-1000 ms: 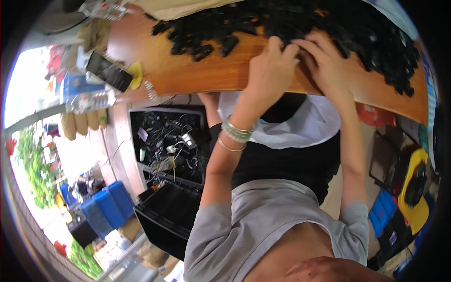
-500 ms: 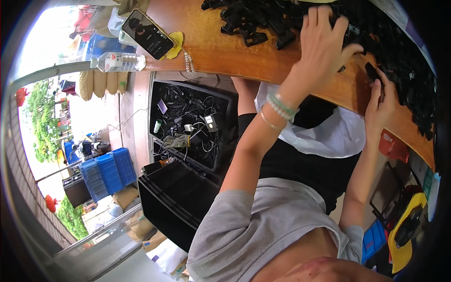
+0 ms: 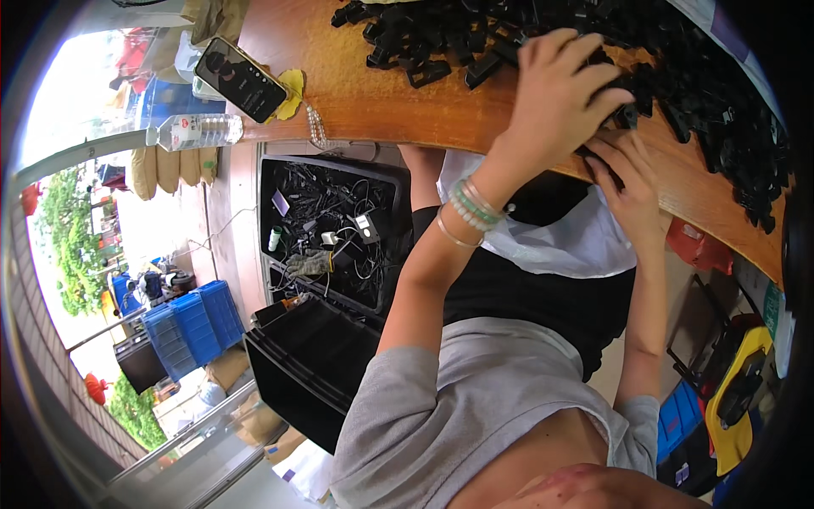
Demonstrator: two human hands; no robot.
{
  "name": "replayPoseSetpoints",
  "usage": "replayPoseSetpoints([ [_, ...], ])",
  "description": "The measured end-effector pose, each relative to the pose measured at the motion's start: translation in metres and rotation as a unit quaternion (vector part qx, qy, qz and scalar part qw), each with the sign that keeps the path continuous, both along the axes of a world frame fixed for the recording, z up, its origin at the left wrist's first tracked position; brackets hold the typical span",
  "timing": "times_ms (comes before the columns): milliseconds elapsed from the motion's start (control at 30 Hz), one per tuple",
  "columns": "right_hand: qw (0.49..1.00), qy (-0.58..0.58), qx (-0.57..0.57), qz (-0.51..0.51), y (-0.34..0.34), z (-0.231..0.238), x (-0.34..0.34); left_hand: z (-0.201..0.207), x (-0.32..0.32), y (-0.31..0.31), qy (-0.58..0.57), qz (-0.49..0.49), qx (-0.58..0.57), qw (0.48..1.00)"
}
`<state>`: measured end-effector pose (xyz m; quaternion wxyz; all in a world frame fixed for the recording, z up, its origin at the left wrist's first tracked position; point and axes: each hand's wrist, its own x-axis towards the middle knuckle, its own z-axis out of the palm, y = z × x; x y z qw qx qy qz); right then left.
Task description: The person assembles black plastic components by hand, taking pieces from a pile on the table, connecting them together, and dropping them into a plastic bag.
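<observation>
Black plastic parts [image 3: 424, 38] lie in a loose pile across the wooden table [image 3: 365, 106]. My left hand [image 3: 555, 97], with beaded bracelets at its wrist, hovers over the table in front of the pile. Its fingers are spread and curved, with nothing visible in them. Close by, at the table's near edge, my right hand [image 3: 629, 182] is closed around a small black plastic part [image 3: 604, 161], mostly covered by the fingers. The two hands nearly meet, and the left thumb lies just above the right fingertips.
A phone [image 3: 242, 81] rests on a yellow cloth beside a clear bottle [image 3: 199, 132] at the table's left end. Below stands a black bin [image 3: 394, 246] of cables and small parts. A white bag [image 3: 585, 242] hangs at my lap, with a red bag [image 3: 699, 246] to the right.
My right hand has moved left along the table edge, bringing the black part close to my left hand. The left hand has dropped slightly nearer, and the whole view has shifted a little.
</observation>
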<state>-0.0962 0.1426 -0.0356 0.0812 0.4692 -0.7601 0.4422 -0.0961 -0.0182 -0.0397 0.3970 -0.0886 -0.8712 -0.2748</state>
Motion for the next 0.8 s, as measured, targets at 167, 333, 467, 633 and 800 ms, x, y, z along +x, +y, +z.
replayPoseSetpoints([
  [167, 1.0, 0.018, -0.02, 0.002, -0.005, 0.006, 0.014, 0.009, 0.014, -0.076, 0.001, 0.289, -0.118, 0.95],
  [333, 0.995, 0.04, -0.017, 0.088, -0.035, 0.0, 0.022, 0.017, 0.014, -0.069, -0.219, 0.24, -0.04, 0.945],
  [467, 0.99, 0.089, 0.012, 0.106, -0.049, -0.001, 0.015, -0.003, 0.011, -0.063, -0.098, 0.159, 0.038, 0.982],
  [633, 0.992, 0.086, 0.013, 0.091, -0.051, -0.006, 0.013, -0.002, 0.024, -0.042, -0.094, 0.095, 0.027, 0.991],
  [800, 0.991, 0.109, 0.014, 0.081, -0.048, -0.005, 0.012, 0.014, 0.049, -0.063, -0.046, 0.203, -0.013, 0.978],
])
